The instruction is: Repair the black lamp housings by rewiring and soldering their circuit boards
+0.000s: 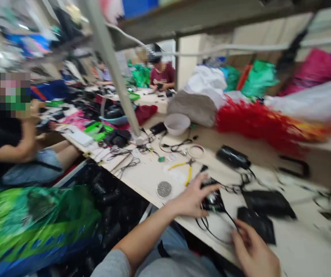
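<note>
My left hand (190, 197) has its thumb and fingers around a small black device (213, 201) with shiny parts on top, resting at the bench's front edge. A black cable (231, 218) runs from the device to my right hand (254, 246), whose thumb and forefinger are pinched on it. Part of the cable loops down below the device. Just beyond my left hand lie yellow-handled pliers (188, 173). A round dish of small metal pieces (164, 189) sits to its left. Two flat black pieces (256, 225) lie beside my right hand.
A black cylindrical item (233, 157) with a cord, a tape roll (196, 151) and a pale bowl (177, 124) stand farther back. A slanted metal post (116, 73) rises from the bench. Red and white bags line the rear. One co-worker (18, 146) sits at left, another behind.
</note>
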Available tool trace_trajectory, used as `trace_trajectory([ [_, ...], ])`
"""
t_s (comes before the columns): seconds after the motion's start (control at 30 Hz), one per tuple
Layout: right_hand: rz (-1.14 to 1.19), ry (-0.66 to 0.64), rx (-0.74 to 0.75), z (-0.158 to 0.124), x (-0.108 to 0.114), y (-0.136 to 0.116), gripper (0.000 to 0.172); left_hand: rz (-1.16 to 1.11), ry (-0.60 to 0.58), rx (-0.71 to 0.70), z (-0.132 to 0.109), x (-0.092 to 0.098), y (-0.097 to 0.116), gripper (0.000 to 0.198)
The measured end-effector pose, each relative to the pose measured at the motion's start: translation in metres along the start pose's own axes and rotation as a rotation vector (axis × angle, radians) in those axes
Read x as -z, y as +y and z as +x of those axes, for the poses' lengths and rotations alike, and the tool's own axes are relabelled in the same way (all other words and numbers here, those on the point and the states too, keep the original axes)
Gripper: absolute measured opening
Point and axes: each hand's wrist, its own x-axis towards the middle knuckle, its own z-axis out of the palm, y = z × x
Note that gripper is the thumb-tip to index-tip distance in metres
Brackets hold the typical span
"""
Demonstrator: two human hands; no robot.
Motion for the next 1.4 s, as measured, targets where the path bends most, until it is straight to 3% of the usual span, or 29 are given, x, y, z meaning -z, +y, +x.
trace_trajectory([
  [0.13,0.003,0.005,-0.028,0.012,0.01,-0.024,0.034,0.13,0.229,0.023,-0.011,-0.017,0.002,0.089],
  [0.23,0.004,-0.007,-0.055,0.013,0.008,-0.028,0.028,0.194,0.428,0.0,-0.021,-0.033,0.009,0.054],
  [0.3,0.0,-0.021,-0.05,0.01,0.006,-0.027,0.023,0.239,0.48,-0.045,-0.024,-0.043,0.013,0.029],
  [0.37,-0.006,-0.037,-0.025,0.008,0.003,-0.025,0.02,0.282,0.46,-0.081,-0.022,-0.05,0.015,0.019],
  [0.6,-0.015,-0.084,0.158,0.019,0.003,-0.024,0.018,0.395,0.336,-0.121,-0.011,-0.053,0.01,0.017],
  [0.87,-0.291,0.111,0.428,0.023,0.007,-0.027,0.028,0.49,0.299,-0.209,-0.008,-0.049,0.009,0.013],
  [0.97,-0.336,0.106,0.374,0.023,0.006,-0.023,0.031,0.484,0.283,-0.208,-0.007,-0.049,0.007,0.014],
  [1.13,-0.195,0.051,0.23,0.029,0.005,-0.021,0.028,0.469,0.256,-0.202,-0.007,-0.049,0.005,0.017],
  [1.4,-0.255,-0.14,0.145,0.056,0.012,-0.034,0.026,0.424,0.213,-0.199,-0.004,-0.048,0.002,0.016],
])
